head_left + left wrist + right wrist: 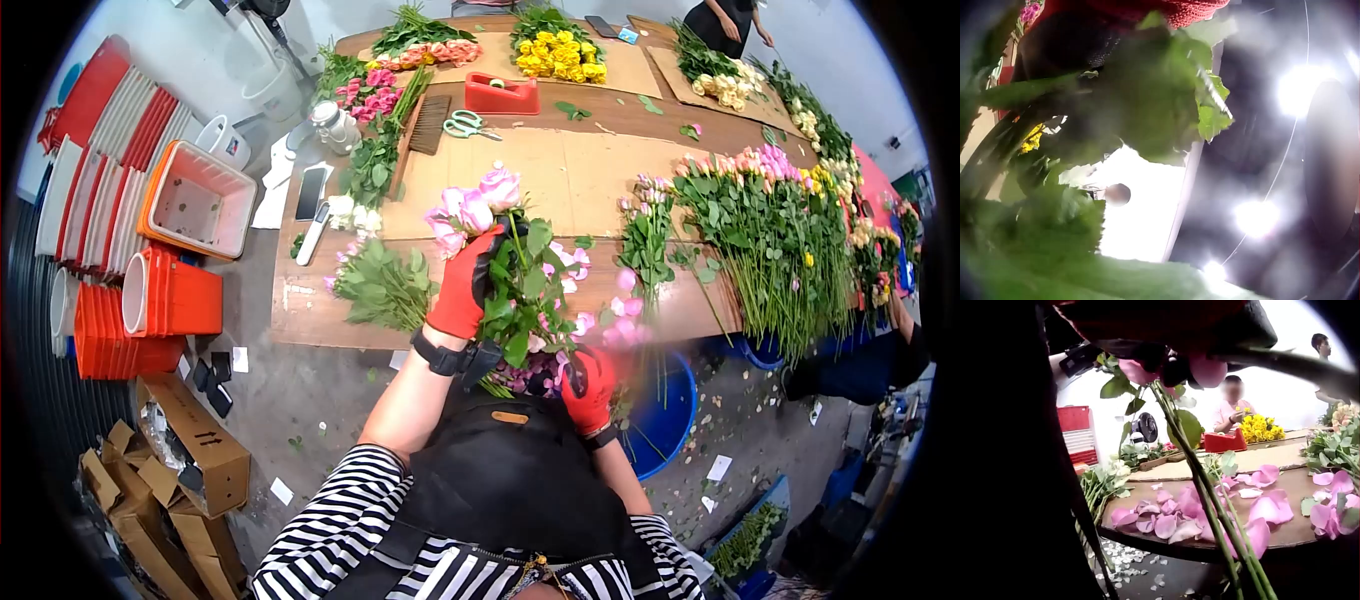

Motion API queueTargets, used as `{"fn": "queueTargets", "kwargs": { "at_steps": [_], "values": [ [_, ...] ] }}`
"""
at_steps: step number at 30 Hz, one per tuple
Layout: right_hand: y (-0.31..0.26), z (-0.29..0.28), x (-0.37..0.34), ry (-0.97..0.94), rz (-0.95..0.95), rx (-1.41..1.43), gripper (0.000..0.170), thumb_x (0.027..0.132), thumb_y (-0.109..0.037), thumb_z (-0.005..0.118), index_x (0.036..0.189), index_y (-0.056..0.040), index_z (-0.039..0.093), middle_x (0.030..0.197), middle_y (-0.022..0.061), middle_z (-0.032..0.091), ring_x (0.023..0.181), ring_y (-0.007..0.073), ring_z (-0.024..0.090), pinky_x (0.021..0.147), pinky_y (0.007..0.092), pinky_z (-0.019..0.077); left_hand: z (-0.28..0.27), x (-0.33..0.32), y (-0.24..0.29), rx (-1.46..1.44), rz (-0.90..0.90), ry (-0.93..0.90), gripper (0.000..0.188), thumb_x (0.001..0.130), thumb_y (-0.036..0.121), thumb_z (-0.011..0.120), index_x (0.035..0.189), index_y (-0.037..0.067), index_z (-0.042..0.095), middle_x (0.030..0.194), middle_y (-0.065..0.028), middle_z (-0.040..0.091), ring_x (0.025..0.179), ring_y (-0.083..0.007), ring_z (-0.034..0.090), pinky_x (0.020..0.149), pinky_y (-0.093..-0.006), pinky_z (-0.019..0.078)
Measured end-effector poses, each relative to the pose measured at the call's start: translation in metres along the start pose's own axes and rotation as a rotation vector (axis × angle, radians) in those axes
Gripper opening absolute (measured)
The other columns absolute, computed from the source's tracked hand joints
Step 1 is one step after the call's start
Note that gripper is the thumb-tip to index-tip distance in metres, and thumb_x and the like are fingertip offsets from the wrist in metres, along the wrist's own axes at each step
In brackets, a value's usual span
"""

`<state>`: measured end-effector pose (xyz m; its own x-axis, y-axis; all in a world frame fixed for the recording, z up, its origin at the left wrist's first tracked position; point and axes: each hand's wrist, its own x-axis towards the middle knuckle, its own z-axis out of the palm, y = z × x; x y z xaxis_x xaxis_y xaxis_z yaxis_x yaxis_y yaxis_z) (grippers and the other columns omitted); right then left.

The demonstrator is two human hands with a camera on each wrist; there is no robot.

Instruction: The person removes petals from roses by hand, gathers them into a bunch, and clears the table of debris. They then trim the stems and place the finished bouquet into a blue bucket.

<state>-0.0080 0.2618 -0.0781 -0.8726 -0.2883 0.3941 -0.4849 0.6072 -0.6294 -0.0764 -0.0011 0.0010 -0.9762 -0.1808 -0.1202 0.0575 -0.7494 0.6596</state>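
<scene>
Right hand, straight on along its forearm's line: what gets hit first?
Probably the leafy rose bunch held in the left hand, though depth between it and the right hand is unclear.

You have two hands here, a left hand [465, 285] and a right hand [590, 385], with at least three pink roses [500, 187] and at least three bare stems [1199, 478]; the pink petals [1272, 509] are too many for you to count. On the table you can count one tape dispenser [515, 100], one pair of scissors [480, 129], one brush [430, 123], one jar [337, 135], one yellow bunch [560, 57], what look like two phones [310, 192], and at least three cardboard sheets [540, 170]; around you, at least two blue tubs [682, 400] and at least two other people [720, 20]
</scene>
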Motion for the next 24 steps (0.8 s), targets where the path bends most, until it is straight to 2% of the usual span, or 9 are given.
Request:
{"fn": "queueTargets", "kwargs": {
  "at_steps": [1,2,6,7,12,15,18,21,24],
  "values": [
    [0.003,-0.001,-0.003,-0.026,-0.022,-0.022,0.034,0.072,-0.012,0.073,0.104,-0.0061,0.062,0.111,0.0140,0.063,0.096,0.0351,0.059,0.081,0.0439,0.0467,-0.004,-0.002,-0.002,0.050,-0.001,-0.037,0.034,0.099,0.009,0.048,0.131,-0.001,0.055,0.120,-0.0085,0.064,0.106,-0.0159,0.060,0.094,-0.0273,0.0461],
    [0.014,0.001,-0.010,-0.129,0.027,0.025,0.045,0.072,-0.015,0.075,0.114,-0.0067,0.061,0.121,0.0145,0.060,0.106,0.0349,0.056,0.090,0.0441,0.0430,-0.013,-0.008,-0.006,0.509,0.187,-0.113,0.034,0.096,0.004,0.052,0.128,-0.002,0.057,0.121,-0.0095,0.064,0.106,-0.0174,0.062,0.093,-0.0286,0.0479],
    [-0.020,-0.024,0.035,-0.039,0.136,0.133,0.065,0.076,-0.017,0.074,0.136,-0.0066,0.050,0.139,0.0146,0.048,0.129,0.0331,0.041,0.108,0.0421,0.0273,-0.001,-0.033,0.002,1.239,0.623,-0.222,0.025,0.089,0.002,0.058,0.113,-0.004,0.063,0.113,-0.0113,0.068,0.105,-0.0189,0.063,0.092,-0.0299,0.0489],
    [-0.037,-0.036,0.053,0.062,0.179,0.170,0.058,0.077,-0.012,0.071,0.132,-0.0056,0.054,0.135,0.0144,0.051,0.126,0.0328,0.044,0.106,0.0417,0.0316,-0.010,-0.036,-0.010,1.050,0.538,-0.201,0.029,0.083,0.001,0.065,0.112,0.000,0.065,0.111,-0.0131,0.068,0.105,-0.0226,0.064,0.091,-0.0333,0.0508],
    [-0.104,-0.076,0.125,0.132,0.090,0.443,0.051,0.073,0.000,0.069,0.122,-0.0041,0.061,0.128,0.0138,0.056,0.122,0.0295,0.050,0.105,0.0396,0.0375,0.024,-0.064,-0.012,0.465,0.066,-0.181,0.024,0.089,0.005,0.063,0.113,0.002,0.064,0.106,-0.0047,0.066,0.099,-0.0156,0.062,0.087,-0.0317,0.0503],
    [-0.108,-0.061,0.135,0.164,0.057,0.452,0.047,0.070,0.004,0.071,0.116,-0.0015,0.061,0.110,0.0129,0.063,0.110,0.0282,0.057,0.099,0.0384,0.0421,0.027,-0.074,-0.012,0.733,0.168,-0.231,0.026,0.085,0.004,0.065,0.111,0.002,0.065,0.106,-0.0075,0.067,0.099,-0.0201,0.063,0.087,-0.0339,0.0497],
    [-0.115,-0.058,0.130,0.238,0.154,0.680,0.033,0.078,0.000,0.068,0.110,-0.0010,0.061,0.102,0.0102,0.065,0.102,0.0237,0.060,0.095,0.0363,0.0442,0.019,-0.078,-0.008,0.937,0.226,-0.287,0.028,0.082,0.006,0.065,0.109,0.002,0.067,0.106,-0.0118,0.068,0.102,-0.0283,0.063,0.089,-0.0388,0.0480],
    [-0.122,-0.054,0.120,0.249,0.651,1.267,0.018,0.089,-0.006,0.061,0.107,-0.0015,0.061,0.102,0.0086,0.065,0.098,0.0192,0.061,0.092,0.0338,0.0454,0.006,-0.072,-0.008,1.179,0.464,-0.454,0.028,0.082,0.007,0.065,0.109,0.002,0.067,0.107,-0.0123,0.068,0.103,-0.0302,0.063,0.089,-0.0398,0.0479],
    [-0.113,-0.049,0.124,0.244,0.419,1.468,0.018,0.096,-0.009,0.052,0.110,-0.0007,0.060,0.106,0.0078,0.064,0.100,0.0159,0.060,0.092,0.0288,0.0448,0.010,-0.073,-0.010,1.058,0.394,-0.383,0.028,0.083,0.007,0.064,0.110,0.003,0.067,0.108,-0.0112,0.068,0.103,-0.0284,0.063,0.089,-0.0388,0.0479]
  ]
}}
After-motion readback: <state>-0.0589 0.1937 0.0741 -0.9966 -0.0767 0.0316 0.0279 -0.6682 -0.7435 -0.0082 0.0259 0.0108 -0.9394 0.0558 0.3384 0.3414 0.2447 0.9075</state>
